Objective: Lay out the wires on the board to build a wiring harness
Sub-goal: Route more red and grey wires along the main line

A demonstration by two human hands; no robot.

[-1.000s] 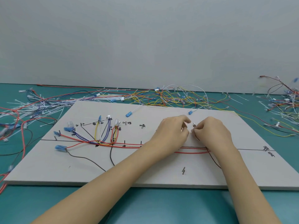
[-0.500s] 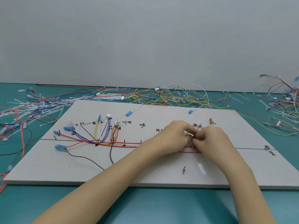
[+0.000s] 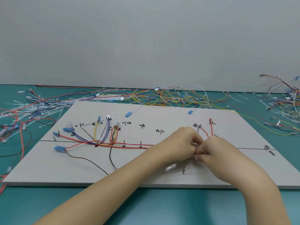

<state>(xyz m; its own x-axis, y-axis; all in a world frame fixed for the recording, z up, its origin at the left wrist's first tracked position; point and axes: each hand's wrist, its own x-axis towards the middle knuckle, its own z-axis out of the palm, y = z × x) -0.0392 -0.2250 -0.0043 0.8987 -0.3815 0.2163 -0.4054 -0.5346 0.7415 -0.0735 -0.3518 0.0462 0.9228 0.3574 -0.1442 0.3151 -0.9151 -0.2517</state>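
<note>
On the grey board (image 3: 162,179), right of its middle, the person's two hands meet knuckle to knuckle over the drawn horizontal line. The left hand (image 3: 180,143) and the right hand (image 3: 215,150) both have their fingers curled inward, pinching a thin wire (image 3: 186,159) between them; the wire is blurred, and it runs down and left from the fingertips to a pale clear-sleeved terminal (image 3: 170,167) that hangs just above the board. Exactly which fingers hold it cannot be made out.

The harness (image 3: 103,142) so far lies on the left half of the board: red, orange, yellow, white, purple and black strands gather into a bundle along the line, then fan upward to blue and clear connectors beside handwritten labels and small dark pegs. Two long red wires (image 3: 133,146) run right from the bundle and pass under the left hand. Beyond the hands, a red wire (image 3: 211,129) rises to a red tip, and a red and grey pair loops beside it.

Loose wires (image 3: 170,98) and white cable ties (image 3: 32,109) lie tangled on the teal table (image 3: 146,207) behind and left of the board.
</note>
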